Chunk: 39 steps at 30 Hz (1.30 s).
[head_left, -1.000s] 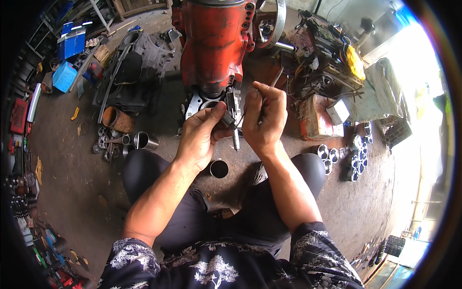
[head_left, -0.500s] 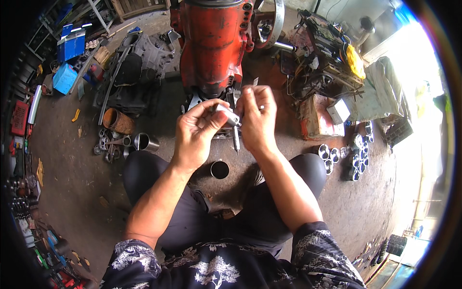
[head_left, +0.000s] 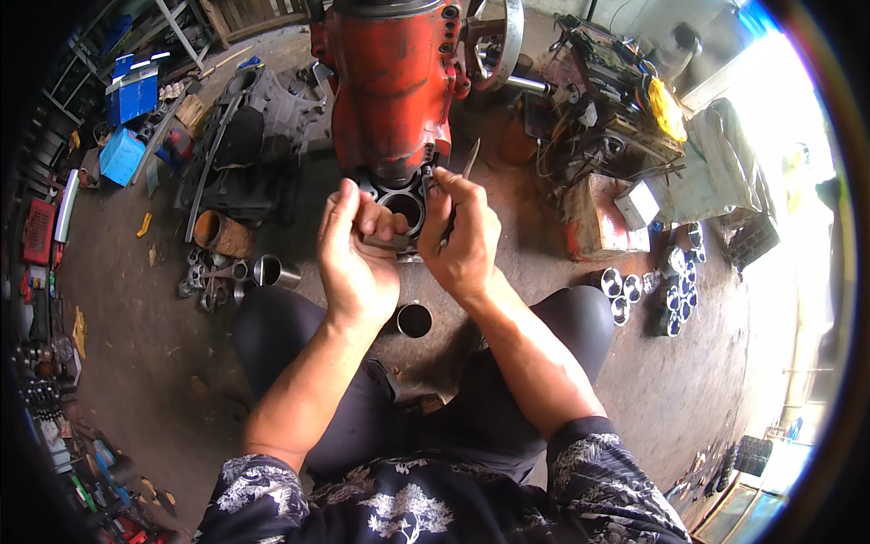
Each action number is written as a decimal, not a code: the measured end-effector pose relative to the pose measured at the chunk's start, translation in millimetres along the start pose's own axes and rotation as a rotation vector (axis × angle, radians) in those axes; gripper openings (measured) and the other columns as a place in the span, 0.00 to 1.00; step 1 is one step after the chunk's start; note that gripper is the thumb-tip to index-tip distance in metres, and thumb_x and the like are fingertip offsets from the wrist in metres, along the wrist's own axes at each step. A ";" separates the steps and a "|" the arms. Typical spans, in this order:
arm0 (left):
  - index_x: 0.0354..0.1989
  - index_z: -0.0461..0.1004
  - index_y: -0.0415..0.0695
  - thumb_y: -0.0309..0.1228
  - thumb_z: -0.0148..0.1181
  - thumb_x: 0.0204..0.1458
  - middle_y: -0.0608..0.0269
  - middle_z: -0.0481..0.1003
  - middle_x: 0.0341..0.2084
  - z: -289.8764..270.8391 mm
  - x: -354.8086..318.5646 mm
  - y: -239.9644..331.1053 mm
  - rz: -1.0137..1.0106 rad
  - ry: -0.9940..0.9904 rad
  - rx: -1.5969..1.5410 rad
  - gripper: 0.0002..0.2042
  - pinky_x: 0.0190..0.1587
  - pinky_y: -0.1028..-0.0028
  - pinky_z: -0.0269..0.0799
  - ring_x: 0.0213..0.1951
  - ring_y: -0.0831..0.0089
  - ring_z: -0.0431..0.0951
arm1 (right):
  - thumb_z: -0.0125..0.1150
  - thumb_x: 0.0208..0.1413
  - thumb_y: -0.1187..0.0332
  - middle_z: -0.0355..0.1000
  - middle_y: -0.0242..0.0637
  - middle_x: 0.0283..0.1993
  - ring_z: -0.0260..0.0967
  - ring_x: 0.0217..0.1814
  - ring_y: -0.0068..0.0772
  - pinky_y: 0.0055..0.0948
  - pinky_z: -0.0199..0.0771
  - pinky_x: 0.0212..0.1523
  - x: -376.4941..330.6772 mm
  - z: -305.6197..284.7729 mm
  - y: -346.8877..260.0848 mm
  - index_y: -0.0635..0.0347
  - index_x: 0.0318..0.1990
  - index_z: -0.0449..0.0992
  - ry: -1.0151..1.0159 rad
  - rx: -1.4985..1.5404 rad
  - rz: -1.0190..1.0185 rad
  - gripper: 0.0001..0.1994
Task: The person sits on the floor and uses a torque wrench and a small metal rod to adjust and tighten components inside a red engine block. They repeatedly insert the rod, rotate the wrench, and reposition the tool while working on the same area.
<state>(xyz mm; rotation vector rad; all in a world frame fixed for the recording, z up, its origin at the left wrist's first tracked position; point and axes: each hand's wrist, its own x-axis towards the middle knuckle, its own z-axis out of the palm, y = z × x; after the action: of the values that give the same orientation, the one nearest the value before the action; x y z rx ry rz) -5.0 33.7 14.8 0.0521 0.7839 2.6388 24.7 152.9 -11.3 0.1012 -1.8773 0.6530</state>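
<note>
In front of me stands a red boring machine (head_left: 390, 91), its dark spindle (head_left: 396, 170) above a metal block with a round bore (head_left: 405, 207). My left hand (head_left: 353, 254) is by the near left side of the bore, thumb up and fingers curled over a grey metal piece (head_left: 385, 242), mostly hidden. My right hand (head_left: 467, 231) is closed at the right of the bore, its fingertips by a small fitting on the machine's lower edge. A thin pointed metal rod (head_left: 472, 159) sticks up from its fingers.
A cylinder sleeve (head_left: 414, 321) stands on the floor between my feet. At left lie a metal cup (head_left: 275, 270), a rusty sleeve (head_left: 224, 232) and connecting rods (head_left: 210, 283). Several pistons (head_left: 620, 296) and a worn box (head_left: 603, 218) are at right.
Both hands have moved forward, closer to the bore. My left hand has turned palm up; the silver piece and downward rod between the hands no longer show there. A rod now points up from my right hand.
</note>
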 end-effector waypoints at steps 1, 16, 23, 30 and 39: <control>0.26 0.64 0.48 0.44 0.52 0.64 0.71 0.61 0.19 0.0 1.3 4.3 0.013 0.048 0.047 0.17 0.33 0.71 0.65 0.24 0.77 0.63 | 0.53 0.61 0.80 0.73 0.41 0.27 0.71 0.25 0.26 0.24 0.71 0.26 -5.9 1.7 -7.4 0.70 0.46 0.69 -0.023 0.098 0.104 0.07; 0.21 0.59 0.49 0.45 0.43 0.68 0.74 0.51 0.10 -18.0 11.1 20.4 -0.092 -0.542 0.099 0.22 0.15 0.76 0.52 0.10 0.82 0.48 | 0.55 0.63 0.71 0.66 0.37 0.24 0.61 0.17 0.26 0.28 0.58 0.15 -23.6 16.4 -28.5 0.63 0.40 0.67 -0.464 0.907 1.540 0.06; 0.19 0.60 0.50 0.51 0.47 0.65 0.74 0.53 0.10 7.4 6.7 -0.1 0.151 0.241 0.316 0.24 0.19 0.74 0.51 0.15 0.80 0.53 | 0.55 0.61 0.78 0.75 0.51 0.33 0.78 0.31 0.46 0.31 0.74 0.29 -7.5 13.0 -14.4 0.68 0.45 0.70 -0.064 0.064 0.308 0.07; 0.17 0.62 0.48 0.59 0.36 0.65 0.72 0.52 0.09 5.9 1.6 22.8 0.132 -0.067 0.049 0.30 0.17 0.76 0.50 0.12 0.79 0.51 | 0.54 0.61 0.81 0.72 0.38 0.30 0.69 0.27 0.20 0.22 0.69 0.27 0.4 5.4 -32.0 0.70 0.44 0.69 -0.050 0.227 0.359 0.06; 0.21 0.60 0.44 0.68 0.43 0.56 0.71 0.57 0.12 -11.0 9.1 32.6 -0.048 -0.819 0.065 0.34 0.18 0.75 0.52 0.11 0.81 0.52 | 0.55 0.66 0.69 0.66 0.28 0.27 0.62 0.27 0.19 0.24 0.64 0.19 -10.4 10.6 -43.2 0.60 0.37 0.69 -0.473 0.891 1.402 0.06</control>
<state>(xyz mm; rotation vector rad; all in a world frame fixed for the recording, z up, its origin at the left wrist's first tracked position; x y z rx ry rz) -26.5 6.3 22.2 1.0324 0.5530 2.2224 35.9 108.8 -6.5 -0.5953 -1.7118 2.5599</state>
